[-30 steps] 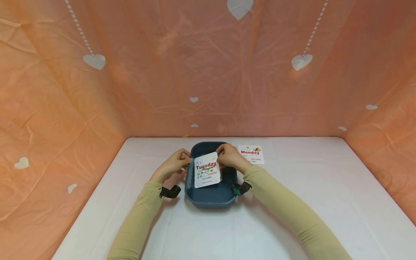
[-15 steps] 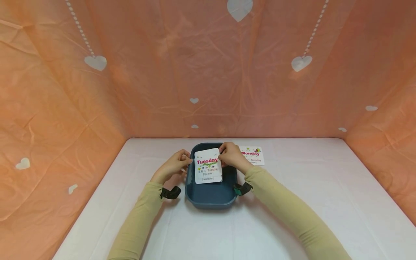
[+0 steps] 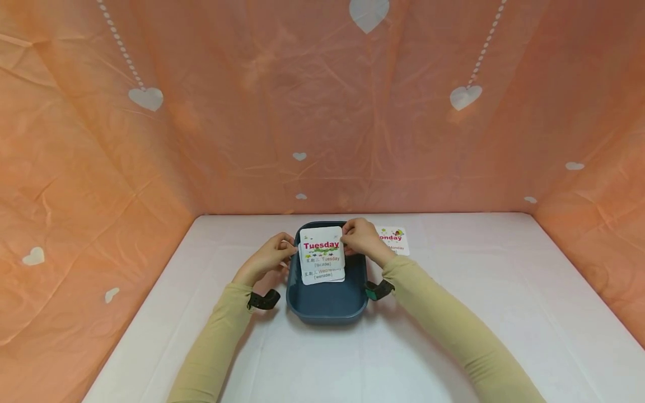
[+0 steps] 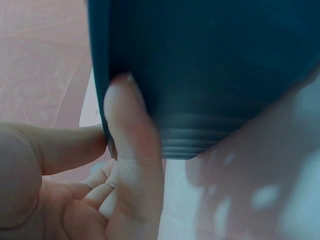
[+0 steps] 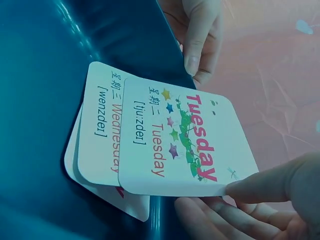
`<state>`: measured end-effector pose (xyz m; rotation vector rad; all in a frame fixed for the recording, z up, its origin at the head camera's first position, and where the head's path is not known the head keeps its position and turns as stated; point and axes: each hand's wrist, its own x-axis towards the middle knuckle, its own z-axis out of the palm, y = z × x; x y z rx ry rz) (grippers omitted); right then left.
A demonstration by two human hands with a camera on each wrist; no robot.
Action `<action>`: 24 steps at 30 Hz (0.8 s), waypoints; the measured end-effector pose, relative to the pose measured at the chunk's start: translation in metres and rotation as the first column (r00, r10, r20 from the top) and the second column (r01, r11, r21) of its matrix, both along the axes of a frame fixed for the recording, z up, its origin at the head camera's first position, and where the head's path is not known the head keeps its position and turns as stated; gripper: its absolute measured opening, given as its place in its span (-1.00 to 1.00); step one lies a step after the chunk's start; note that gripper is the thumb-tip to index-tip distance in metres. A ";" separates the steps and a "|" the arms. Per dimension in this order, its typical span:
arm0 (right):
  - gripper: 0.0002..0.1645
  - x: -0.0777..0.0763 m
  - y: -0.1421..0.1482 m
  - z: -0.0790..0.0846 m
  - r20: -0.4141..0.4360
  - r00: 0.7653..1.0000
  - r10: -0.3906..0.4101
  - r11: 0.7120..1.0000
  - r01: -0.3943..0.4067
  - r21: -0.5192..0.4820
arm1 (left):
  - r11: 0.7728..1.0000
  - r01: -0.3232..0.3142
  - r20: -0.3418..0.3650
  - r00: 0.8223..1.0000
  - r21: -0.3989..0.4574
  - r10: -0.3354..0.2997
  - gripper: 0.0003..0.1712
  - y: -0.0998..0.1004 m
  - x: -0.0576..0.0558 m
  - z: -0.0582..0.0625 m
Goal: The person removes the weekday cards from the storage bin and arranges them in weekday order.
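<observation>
A dark blue rectangular tray (image 3: 327, 305) stands on the white table. My left hand (image 3: 274, 254) pinches its left rim between thumb and finger, as the left wrist view shows. Over the tray, my right hand (image 3: 364, 238) pinches the right edge of a white card (image 5: 180, 140) printed "Tuesday" with colored stars and a green caterpillar. Beneath it, a "Wednesday" card (image 5: 99, 135) sticks out, with at least one more card (image 5: 132, 205) below that. The lower parts of these cards are hidden by the ones on top.
A "Monday" card (image 3: 395, 240) lies on the table right of the tray, partly covered by my right hand. An orange curtain with white hearts (image 3: 466, 98) encloses the white tabletop (image 3: 453, 291) at the back and both sides.
My right hand has drawn the "Tuesday" card upward, away from me, and straightened it. The "Wednesday" card beneath now shows below it. The left hand stays at the rim.
</observation>
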<state>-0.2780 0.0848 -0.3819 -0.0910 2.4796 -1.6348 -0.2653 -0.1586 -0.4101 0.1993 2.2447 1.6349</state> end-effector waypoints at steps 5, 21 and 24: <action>-0.92 -0.002 0.003 -0.001 -0.008 1.000 0.005 1.000 -0.005 -0.012 | 1.000 -0.003 0.001 1.000 0.011 0.003 -0.76 0.001 0.000 0.001; -0.86 0.002 0.024 0.009 0.065 0.997 0.049 0.989 -0.039 -0.140 | 1.000 -0.001 0.000 1.000 -0.003 0.001 -0.74 0.000 0.001 0.002; -0.84 0.001 0.030 0.012 0.064 0.997 0.048 0.989 -0.039 -0.143 | 1.000 -0.005 0.003 1.000 0.001 0.005 -0.75 0.001 0.001 0.001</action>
